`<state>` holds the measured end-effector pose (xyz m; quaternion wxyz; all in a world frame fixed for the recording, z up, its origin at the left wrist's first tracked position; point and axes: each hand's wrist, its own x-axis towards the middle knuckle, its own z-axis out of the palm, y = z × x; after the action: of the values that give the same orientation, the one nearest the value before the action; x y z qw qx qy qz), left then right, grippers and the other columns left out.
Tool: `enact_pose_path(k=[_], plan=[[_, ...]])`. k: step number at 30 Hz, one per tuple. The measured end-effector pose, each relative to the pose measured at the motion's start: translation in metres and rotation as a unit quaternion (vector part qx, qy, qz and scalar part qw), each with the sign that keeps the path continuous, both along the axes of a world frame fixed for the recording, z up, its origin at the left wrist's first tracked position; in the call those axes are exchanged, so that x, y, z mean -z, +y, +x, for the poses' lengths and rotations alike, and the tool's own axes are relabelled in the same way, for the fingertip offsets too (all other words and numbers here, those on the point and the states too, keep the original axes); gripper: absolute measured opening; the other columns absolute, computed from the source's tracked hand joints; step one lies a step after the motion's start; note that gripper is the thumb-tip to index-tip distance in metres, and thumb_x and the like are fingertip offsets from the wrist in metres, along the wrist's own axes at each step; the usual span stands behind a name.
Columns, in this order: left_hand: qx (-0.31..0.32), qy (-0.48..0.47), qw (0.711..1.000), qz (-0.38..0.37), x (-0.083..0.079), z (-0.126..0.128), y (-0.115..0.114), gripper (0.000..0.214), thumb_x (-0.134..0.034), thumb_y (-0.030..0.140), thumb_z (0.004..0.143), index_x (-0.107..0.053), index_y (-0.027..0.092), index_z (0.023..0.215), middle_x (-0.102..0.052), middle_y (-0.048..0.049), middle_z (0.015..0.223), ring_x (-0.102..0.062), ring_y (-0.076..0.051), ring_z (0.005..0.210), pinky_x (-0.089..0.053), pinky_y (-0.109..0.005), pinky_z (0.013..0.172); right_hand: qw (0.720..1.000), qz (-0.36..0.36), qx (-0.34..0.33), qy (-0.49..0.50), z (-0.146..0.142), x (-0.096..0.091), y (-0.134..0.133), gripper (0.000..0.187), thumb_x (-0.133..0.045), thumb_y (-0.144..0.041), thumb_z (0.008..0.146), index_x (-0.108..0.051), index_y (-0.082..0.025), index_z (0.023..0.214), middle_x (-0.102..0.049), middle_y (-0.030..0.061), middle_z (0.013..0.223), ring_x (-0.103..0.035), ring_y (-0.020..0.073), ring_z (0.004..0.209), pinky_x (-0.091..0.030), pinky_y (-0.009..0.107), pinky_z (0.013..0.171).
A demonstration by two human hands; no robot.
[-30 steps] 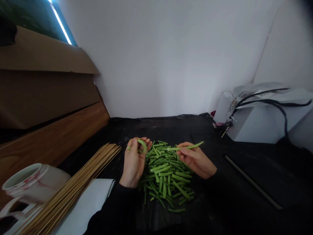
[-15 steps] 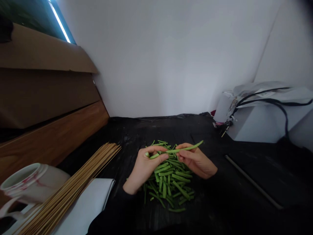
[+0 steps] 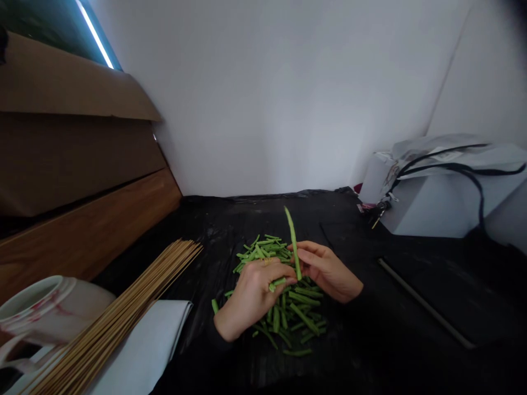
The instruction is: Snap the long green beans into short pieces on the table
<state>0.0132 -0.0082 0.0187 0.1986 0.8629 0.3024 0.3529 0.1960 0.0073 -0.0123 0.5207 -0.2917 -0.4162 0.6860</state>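
Note:
My right hand [image 3: 329,272] is closed on a long green bean [image 3: 292,238], pinched near its lower part, with the rest standing almost upright above the fingers. My left hand [image 3: 257,293], its back turned up, is closed around a short green bean piece [image 3: 277,284] whose end pokes out between the fingers. Its fingertips meet the lower end of the long bean; whether they grip it is hard to see. Beneath and around both hands lies a loose pile of cut green bean pieces [image 3: 305,299], partly covered by the left hand.
Black sheeting [image 3: 222,219] covers the table. To the left, a bundle of thin wooden sticks [image 3: 135,307] lies across a folded white sheet [image 3: 158,334] beside a mug [image 3: 53,307]. A dark flat object [image 3: 453,296] and a white box with black straps [image 3: 436,203] are at the right.
The long bean has swung from nearly level to nearly upright. My left hand has rolled over and moved slightly lower, its back now facing up. The right hand stays in about the same spot.

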Motion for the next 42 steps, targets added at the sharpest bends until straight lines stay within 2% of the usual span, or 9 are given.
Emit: enact_pose_path(k=[3, 6, 17, 25, 27, 30, 33, 37, 42], plan=[[0.052, 0.037, 0.998, -0.02, -0.003, 0.0, -0.002, 0.016, -0.057, 0.02, 0.089, -0.072, 0.022, 0.087, -0.071, -0.0053, 0.082, -0.065, -0.019, 0.079, -0.045, -0.027, 0.073, 0.996, 0.021, -0.025, -0.084, -0.001, 0.002, -0.002, 0.026, -0.075, -0.035, 0.075, -0.075, -0.018, 0.094, -0.069, 0.0028, 0.077, -0.056, 0.0109, 0.063, -0.042, 0.025, 0.061], [0.035, 0.038, 0.999, -0.014, -0.004, -0.002, -0.001, 0.017, -0.055, 0.02, 0.09, -0.071, 0.021, 0.089, -0.07, -0.0058, 0.083, -0.064, -0.019, 0.08, -0.044, -0.028, 0.074, 0.99, 0.024, -0.046, -0.13, 0.0, 0.003, -0.003, 0.025, -0.075, -0.033, 0.075, -0.076, -0.018, 0.094, -0.071, 0.003, 0.078, -0.058, 0.0124, 0.065, -0.042, 0.026, 0.062], [-0.127, -0.12, 0.984, 0.022, 0.0, -0.012, 0.014, 0.008, -0.064, 0.019, 0.083, -0.072, 0.022, 0.081, -0.071, -0.0039, 0.077, -0.063, -0.018, 0.071, -0.045, -0.027, 0.07, 0.99, -0.01, -0.1, -0.1, 0.006, -0.007, -0.004, 0.024, -0.075, -0.033, 0.074, -0.073, -0.016, 0.091, -0.066, 0.001, 0.066, -0.045, 0.0056, 0.047, -0.028, 0.019, 0.044], [-0.142, -0.124, 0.982, -0.021, -0.001, -0.009, 0.017, 0.007, -0.068, 0.017, 0.078, -0.074, 0.021, 0.076, -0.074, -0.0043, 0.076, -0.065, -0.019, 0.068, -0.046, -0.027, 0.068, 0.985, 0.014, -0.171, -0.003, 0.009, -0.006, -0.007, 0.056, -0.077, -0.029, 0.074, -0.057, -0.023, 0.127, -0.064, -0.0016, 0.069, -0.058, 0.0105, 0.06, -0.04, 0.02, 0.053], [-0.142, -0.125, 0.981, -0.029, -0.001, -0.008, 0.017, 0.007, -0.069, 0.017, 0.078, -0.074, 0.021, 0.076, -0.074, -0.0046, 0.077, -0.066, -0.019, 0.07, -0.046, -0.027, 0.068, 0.984, 0.024, -0.176, -0.009, 0.009, -0.005, -0.007, 0.057, -0.077, -0.03, 0.075, -0.056, -0.024, 0.128, -0.066, -0.001, 0.071, -0.058, 0.0104, 0.061, -0.041, 0.02, 0.054], [-0.136, -0.128, 0.982, -0.034, 0.002, -0.006, 0.017, 0.006, -0.069, 0.019, 0.078, -0.074, 0.021, 0.076, -0.074, -0.0043, 0.076, -0.065, -0.019, 0.069, -0.046, -0.027, 0.067, 0.981, 0.044, -0.186, -0.044, 0.007, -0.004, -0.008, 0.042, -0.076, -0.032, 0.075, -0.065, -0.02, 0.113, -0.069, 0.0015, 0.073, -0.059, 0.0101, 0.059, -0.042, 0.022, 0.056], [-0.139, -0.143, 0.979, -0.047, 0.005, -0.006, 0.017, 0.007, -0.069, 0.02, 0.077, -0.076, 0.022, 0.08, -0.074, -0.0042, 0.076, -0.064, -0.019, 0.069, -0.046, -0.028, 0.067, 0.982, 0.065, -0.16, -0.081, 0.003, -0.002, -0.007, 0.026, -0.076, -0.03, 0.074, -0.07, -0.017, 0.095, -0.072, 0.0045, 0.078, -0.062, 0.012, 0.064, -0.045, 0.025, 0.061], [-0.187, -0.179, 0.963, -0.071, 0.004, -0.007, 0.017, 0.012, -0.067, 0.028, 0.081, -0.074, 0.02, 0.084, -0.072, -0.0033, 0.074, -0.062, -0.017, 0.066, -0.043, -0.025, 0.062, 0.989, 0.093, -0.052, -0.099, 0.0, 0.0, -0.002, 0.021, -0.075, -0.03, 0.075, -0.069, -0.017, 0.09, -0.072, 0.0044, 0.081, -0.062, 0.0134, 0.069, -0.046, 0.026, 0.063], [-0.13, -0.081, 0.987, -0.046, 0.005, -0.003, 0.013, 0.016, -0.074, 0.033, 0.075, -0.069, 0.018, 0.07, -0.071, -0.0027, 0.07, -0.063, -0.018, 0.066, -0.043, -0.025, 0.065, 0.988, 0.101, 0.019, -0.116, -0.001, -0.002, 0.001, 0.018, -0.077, -0.031, 0.073, -0.069, -0.018, 0.082, -0.07, 0.0013, 0.072, -0.059, 0.0118, 0.062, -0.046, 0.027, 0.063]])
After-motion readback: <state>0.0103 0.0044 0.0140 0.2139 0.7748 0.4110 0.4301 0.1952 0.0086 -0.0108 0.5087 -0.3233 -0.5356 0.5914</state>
